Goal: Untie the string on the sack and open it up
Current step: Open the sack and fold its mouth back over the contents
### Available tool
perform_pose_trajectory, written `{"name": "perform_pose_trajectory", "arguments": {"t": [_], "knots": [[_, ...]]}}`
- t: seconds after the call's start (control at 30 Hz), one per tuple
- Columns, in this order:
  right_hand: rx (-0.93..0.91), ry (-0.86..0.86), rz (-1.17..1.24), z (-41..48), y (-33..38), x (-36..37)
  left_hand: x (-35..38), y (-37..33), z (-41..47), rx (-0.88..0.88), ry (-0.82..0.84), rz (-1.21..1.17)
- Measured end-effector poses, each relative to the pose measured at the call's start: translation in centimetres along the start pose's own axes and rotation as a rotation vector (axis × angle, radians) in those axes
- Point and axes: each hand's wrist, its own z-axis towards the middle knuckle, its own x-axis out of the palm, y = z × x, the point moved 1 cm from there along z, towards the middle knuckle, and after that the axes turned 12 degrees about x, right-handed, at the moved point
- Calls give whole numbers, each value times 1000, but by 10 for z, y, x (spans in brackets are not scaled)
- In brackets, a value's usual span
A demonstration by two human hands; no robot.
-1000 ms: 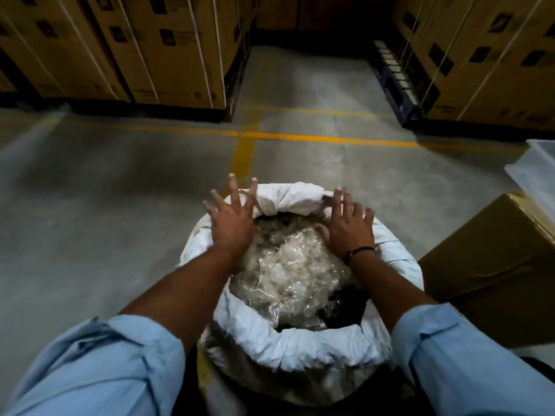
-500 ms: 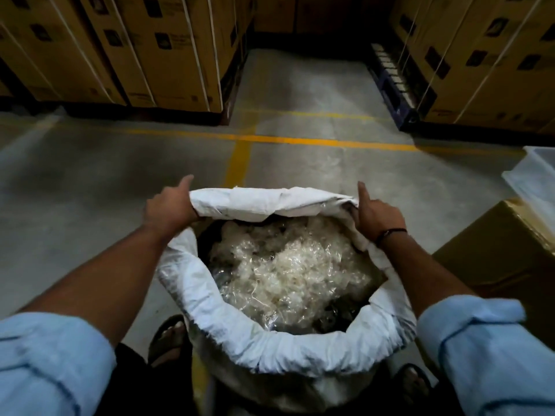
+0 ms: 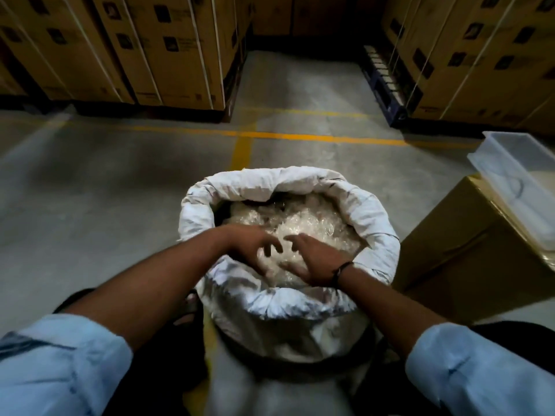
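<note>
white sack (image 3: 375,223), rim rolled open, no string seen; left grip (image 3: 252,249) and right grip (image 3: 312,262), loosely spread and empty, hover over plastic (image 3: 315,217) just beneath. opening looks done; withdraw next.

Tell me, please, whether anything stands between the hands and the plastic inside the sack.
Nothing visible does. The sack has its rim rolled down and its mouth wide open, with nothing lying across it. The left hand and right hand are inside the mouth, right over the plastic. Blur hides whether they touch it.

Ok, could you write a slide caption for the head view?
Left hand and right hand reach into the open white sack of clear plastic.
</note>
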Motion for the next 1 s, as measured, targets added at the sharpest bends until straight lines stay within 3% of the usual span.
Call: {"name": "perform_pose_trajectory", "arguments": {"t": [0.1, 0.23, 0.37, 0.47, 0.57, 0.67, 0.87, 1.0], "knots": [[142, 213, 67, -30, 7, 28, 38, -20, -1, -76, 272, 156], [132, 321, -122, -56, 8, 44, 58, -32, -18, -48, 188, 376], [103, 361, -323, -67, 13, 37, 62, -37, -35, -20, 196, 342], [87, 317, -413, -72, 20, 32, 68, -42, -44, -78, 167, 382], [75, 124, -368, -80, 10, -10, 38, -39, -58, -112, 97, 105], [60, -47, -341, -86, 1, -45, 9, -37, -69, -84, -40, 33], [85, 114, -401, -101, -2, -27, 12, -22, -78, -116, 85, 266], [111, 184, -337, -99, 2, -28, 13, 6, -91, -196, -3, 307]]}}
